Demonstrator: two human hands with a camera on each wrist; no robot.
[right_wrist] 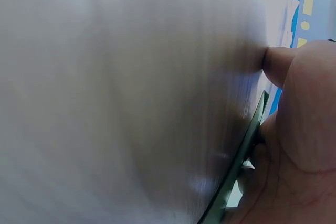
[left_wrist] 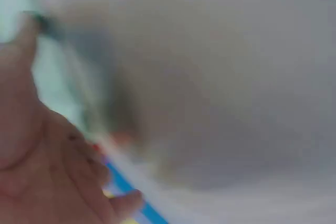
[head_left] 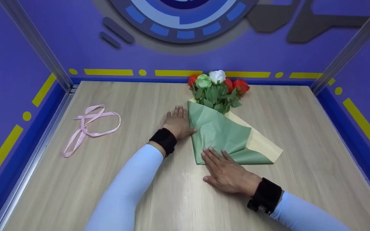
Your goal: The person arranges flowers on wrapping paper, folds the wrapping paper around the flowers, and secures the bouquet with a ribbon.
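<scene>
A bouquet of artificial roses (head_left: 217, 86), red, white and pale green with leafy stems, lies on the table with its blooms toward the back wall. Green wrapping paper (head_left: 218, 131) with a cream inner side (head_left: 263, 144) is folded over the stems, which it hides. My left hand (head_left: 178, 123) lies flat along the paper's left edge, thumb touching it. Straight fingers of my right hand (head_left: 228, 173) rest on the paper's bottom edge, the palm over the table. In the right wrist view the green paper edge (right_wrist: 236, 166) runs under those fingers.
A loosely looped pink ribbon (head_left: 92, 126) lies at the left of the wooden table (head_left: 159, 205). Blue-purple panels with yellow marks stand at the back wall (head_left: 185, 61) and on both sides.
</scene>
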